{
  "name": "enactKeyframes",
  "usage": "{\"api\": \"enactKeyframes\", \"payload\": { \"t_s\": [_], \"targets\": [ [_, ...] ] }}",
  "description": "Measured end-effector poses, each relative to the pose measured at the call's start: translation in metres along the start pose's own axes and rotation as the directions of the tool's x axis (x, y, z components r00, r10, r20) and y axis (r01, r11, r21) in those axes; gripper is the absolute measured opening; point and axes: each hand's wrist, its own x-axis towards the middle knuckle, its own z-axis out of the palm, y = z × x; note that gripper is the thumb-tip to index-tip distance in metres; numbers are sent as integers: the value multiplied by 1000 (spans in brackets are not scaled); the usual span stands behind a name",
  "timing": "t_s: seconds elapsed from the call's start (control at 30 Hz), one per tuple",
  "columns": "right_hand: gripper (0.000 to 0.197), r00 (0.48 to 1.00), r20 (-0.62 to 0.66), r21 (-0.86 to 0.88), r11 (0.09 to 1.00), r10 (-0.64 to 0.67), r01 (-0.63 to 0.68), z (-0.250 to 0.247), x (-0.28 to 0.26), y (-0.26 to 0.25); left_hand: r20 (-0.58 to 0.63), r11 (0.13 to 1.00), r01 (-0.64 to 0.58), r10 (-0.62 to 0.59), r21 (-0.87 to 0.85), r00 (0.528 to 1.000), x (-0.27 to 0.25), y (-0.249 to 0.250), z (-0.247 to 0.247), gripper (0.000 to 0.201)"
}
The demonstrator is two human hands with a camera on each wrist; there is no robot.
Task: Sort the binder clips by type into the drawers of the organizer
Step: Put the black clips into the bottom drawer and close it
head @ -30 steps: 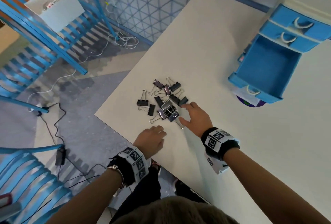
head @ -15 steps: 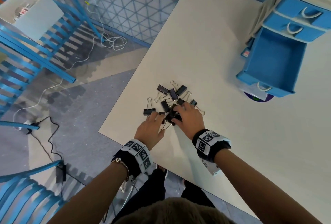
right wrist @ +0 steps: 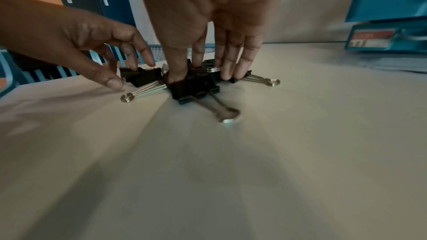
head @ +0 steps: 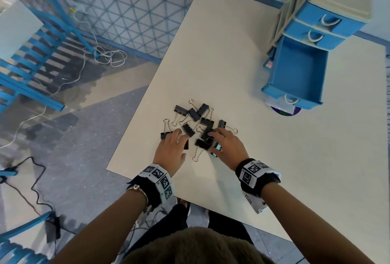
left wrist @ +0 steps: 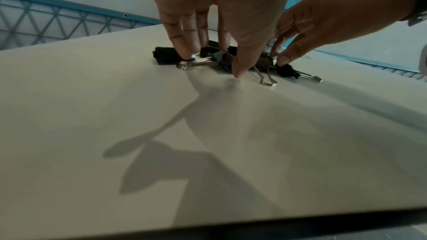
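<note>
A heap of black binder clips with wire handles is seen near the tabletop's left edge; the open blue plastic drawer appears overhead only. Left hand and right hand are laid on clips, fingers extended, nothing grasped

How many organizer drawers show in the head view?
3, stacked: top drawer, shut; middle drawer below it, shut; open drawer lowest, pulled out. Others may hide beneath it.
</note>
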Motion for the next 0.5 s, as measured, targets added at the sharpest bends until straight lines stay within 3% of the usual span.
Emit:
{"api": "enactKeyframes", "payload": {
  "t_s": [0.27,0.5],
  "targets": [
    [30,992,-79,33,995,95,-93,5,-14,13,105,999,-41,40,9,994,12,9,3,42],
    [33,987,-115,9,994,114,-113,-1,-13,17,159,998,-51,45,35,986,18,24,2,36]
  ]
}}
